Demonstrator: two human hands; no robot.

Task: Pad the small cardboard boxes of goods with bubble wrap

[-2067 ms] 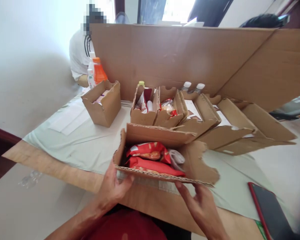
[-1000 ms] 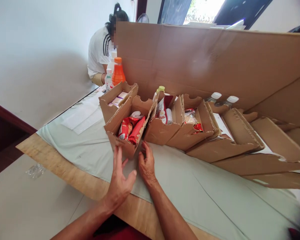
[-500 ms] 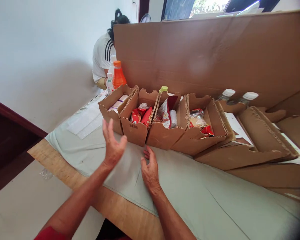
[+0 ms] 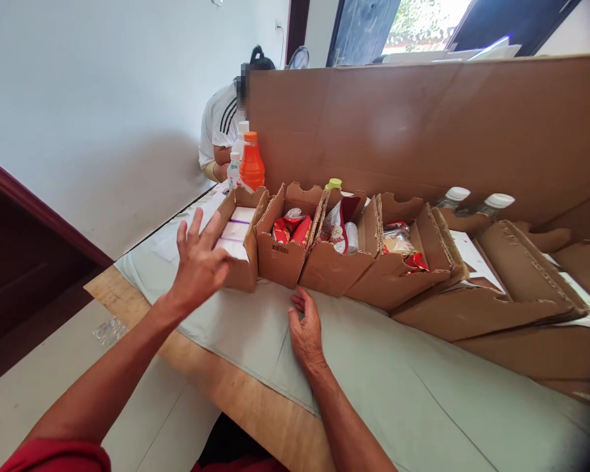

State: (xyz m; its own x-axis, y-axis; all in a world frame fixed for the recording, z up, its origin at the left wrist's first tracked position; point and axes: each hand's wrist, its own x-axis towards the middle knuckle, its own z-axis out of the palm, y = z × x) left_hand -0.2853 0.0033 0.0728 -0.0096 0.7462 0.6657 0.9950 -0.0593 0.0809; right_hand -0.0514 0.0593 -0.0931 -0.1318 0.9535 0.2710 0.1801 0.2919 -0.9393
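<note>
My left hand point(image 4: 196, 265) is open, fingers spread, at the left side of the leftmost cardboard bin point(image 4: 240, 278). Whether its thumb touches that bin I cannot tell. Inside the bin lie white packets point(image 4: 236, 231) with purple edges. My right hand point(image 4: 305, 331) rests low by the cloth, fingers apart and slightly curled, holding nothing. Its fingertips are just in front of the second and third bins. Red snack packets point(image 4: 292, 229) lie in the second bin point(image 4: 278, 261); a dark red and white pouch point(image 4: 338, 226) stands in the third bin point(image 4: 332, 278).
More cardboard bins point(image 4: 423, 295) continue rightward, one with a clear and red packet point(image 4: 400, 241). A tall cardboard panel point(image 4: 398, 124) stands behind. An orange bottle point(image 4: 252, 164) is at the back left, near a person in a white shirt point(image 4: 221, 118). A pale cloth point(image 4: 373, 367) covers the wooden table point(image 4: 236, 400).
My left hand has moved left, around the leftmost bin's side. That bin now sits nearer and straighter, with a gap beside the second bin. The right hand stays about in place; the view has tilted upward.
</note>
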